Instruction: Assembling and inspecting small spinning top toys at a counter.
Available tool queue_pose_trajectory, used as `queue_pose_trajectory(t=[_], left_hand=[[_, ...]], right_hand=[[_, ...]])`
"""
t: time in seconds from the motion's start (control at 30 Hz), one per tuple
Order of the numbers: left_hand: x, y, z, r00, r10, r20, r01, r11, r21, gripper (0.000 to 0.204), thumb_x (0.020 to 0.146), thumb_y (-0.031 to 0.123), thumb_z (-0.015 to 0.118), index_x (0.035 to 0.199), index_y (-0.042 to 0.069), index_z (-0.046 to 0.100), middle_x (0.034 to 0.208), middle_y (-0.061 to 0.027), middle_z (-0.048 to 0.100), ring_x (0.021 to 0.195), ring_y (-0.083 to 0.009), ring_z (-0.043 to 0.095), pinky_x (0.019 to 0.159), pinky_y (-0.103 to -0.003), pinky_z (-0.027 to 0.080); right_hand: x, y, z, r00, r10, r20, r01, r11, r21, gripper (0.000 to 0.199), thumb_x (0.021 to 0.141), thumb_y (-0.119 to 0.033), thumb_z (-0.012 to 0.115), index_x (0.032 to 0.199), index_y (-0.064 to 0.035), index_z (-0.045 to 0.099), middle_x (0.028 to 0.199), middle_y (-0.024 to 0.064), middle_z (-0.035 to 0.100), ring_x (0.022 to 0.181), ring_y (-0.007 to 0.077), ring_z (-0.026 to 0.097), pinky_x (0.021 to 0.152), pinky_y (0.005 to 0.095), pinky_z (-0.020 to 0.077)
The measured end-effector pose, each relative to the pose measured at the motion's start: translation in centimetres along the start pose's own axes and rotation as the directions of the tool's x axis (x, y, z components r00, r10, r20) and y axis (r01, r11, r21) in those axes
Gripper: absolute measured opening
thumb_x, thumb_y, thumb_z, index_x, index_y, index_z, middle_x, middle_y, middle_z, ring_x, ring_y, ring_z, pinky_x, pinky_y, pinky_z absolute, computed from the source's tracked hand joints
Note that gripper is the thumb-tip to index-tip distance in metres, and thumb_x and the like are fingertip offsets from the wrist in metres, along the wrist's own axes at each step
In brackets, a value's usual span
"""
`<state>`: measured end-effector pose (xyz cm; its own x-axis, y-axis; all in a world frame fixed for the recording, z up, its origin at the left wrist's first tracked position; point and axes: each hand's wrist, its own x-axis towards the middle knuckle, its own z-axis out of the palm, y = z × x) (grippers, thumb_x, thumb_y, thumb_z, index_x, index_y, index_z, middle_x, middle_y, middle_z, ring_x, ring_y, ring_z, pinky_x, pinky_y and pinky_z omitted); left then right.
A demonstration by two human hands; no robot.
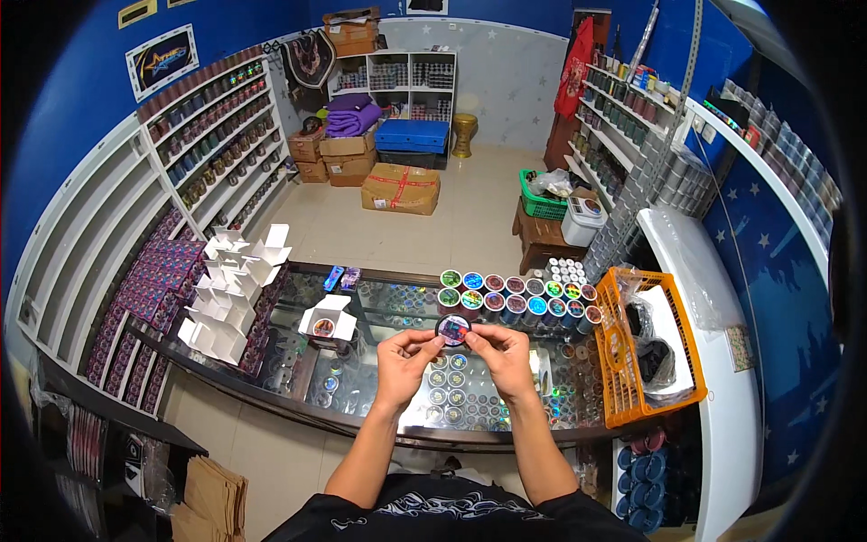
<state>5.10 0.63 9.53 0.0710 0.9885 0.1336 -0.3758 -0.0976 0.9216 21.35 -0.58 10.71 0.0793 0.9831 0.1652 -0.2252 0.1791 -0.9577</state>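
Observation:
Between the fingertips of both hands is a small round black-rimmed disc [453, 328] with a colourful printed face; I cannot tell whether it is a lid or a label. My left hand [406, 363] pinches its left edge, and my right hand [504, 359] pinches the right edge. Both hands are above a glass display counter [370, 397]. Just beyond them stand two rows of round spools or jars [515, 287] with bright, shiny tops. To the left, an open white box [341, 307] holds a round item with an orange label [322, 328].
Unfolded white boxes [221, 316] are stacked on the counter's left, beside purple patterned boxes [158, 275]. An orange plastic crate [618, 361] with plastic-wrapped things stands at the right end. Small white-topped cylinders [567, 269] cluster behind. A cardboard box [400, 188] lies on the floor beyond.

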Motion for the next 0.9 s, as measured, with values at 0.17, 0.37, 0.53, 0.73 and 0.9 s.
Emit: queue_pose_trajectory(t=[0.17,0.37,0.53,0.73,0.9], left_hand=[[0.5,0.5,-3.5,0.996,-0.003,0.086,0.007,0.999,-0.045,0.014,0.083,0.004,0.066,0.094,-0.004,0.063,0.083,-0.0081,0.067,0.070,-0.0119,0.063,0.062,-0.023,0.050],[1.9,3.6,-9.1,0.995,-0.012,0.097,0.016,0.999,-0.044,0.016,0.083,0.006,0.067,0.097,-0.002,0.065,0.081,-0.0069,0.067,0.071,-0.0102,0.063,0.062,-0.021,0.048],[2.8,5.3,-13.6,0.981,-0.039,0.190,0.051,0.997,-0.058,0.020,0.079,0.001,0.069,0.098,-0.004,0.064,0.081,-0.0076,0.067,0.071,-0.0102,0.063,0.067,-0.023,0.051],[4.0,6.7,-17.6,0.979,0.015,0.202,-0.018,1.000,0.015,0.021,0.080,0.000,0.067,0.101,-0.004,0.065,0.086,-0.0102,0.068,0.072,-0.0132,0.064,0.066,-0.025,0.054],[4.1,7.2,-19.3,0.972,-0.001,0.236,0.002,1.000,-0.003,0.020,0.080,0.002,0.068,0.099,-0.003,0.067,0.085,-0.0087,0.068,0.071,-0.0121,0.064,0.066,-0.025,0.053]], right_hand=[[0.2,0.6,3.1,0.999,-0.003,-0.040,0.005,0.999,0.035,0.014,0.080,-0.006,0.070,0.090,0.0030,0.068,0.080,0.0063,0.067,0.073,0.0082,0.061,0.068,0.0209,0.0478],[0.6,1.7,8.3,1.000,0.011,-0.026,-0.011,1.000,-0.013,0.013,0.078,-0.008,0.072,0.087,0.0014,0.069,0.075,0.0038,0.066,0.068,0.0072,0.058,0.065,0.0204,0.0452],[1.1,2.1,12.7,0.997,-0.035,-0.072,0.031,0.998,-0.055,0.012,0.079,-0.007,0.071,0.085,0.0019,0.069,0.075,0.0050,0.066,0.067,0.0080,0.059,0.063,0.0208,0.0460],[1.5,4.0,16.5,0.993,-0.048,-0.103,0.045,0.999,-0.030,0.010,0.081,-0.006,0.068,0.087,0.0025,0.068,0.077,0.0059,0.066,0.069,0.0095,0.060,0.066,0.0228,0.0475],[1.2,4.4,18.2,0.989,-0.069,-0.131,0.061,0.996,-0.062,0.010,0.082,-0.006,0.067,0.087,0.0024,0.068,0.077,0.0052,0.066,0.069,0.0090,0.059,0.066,0.0229,0.0475]])
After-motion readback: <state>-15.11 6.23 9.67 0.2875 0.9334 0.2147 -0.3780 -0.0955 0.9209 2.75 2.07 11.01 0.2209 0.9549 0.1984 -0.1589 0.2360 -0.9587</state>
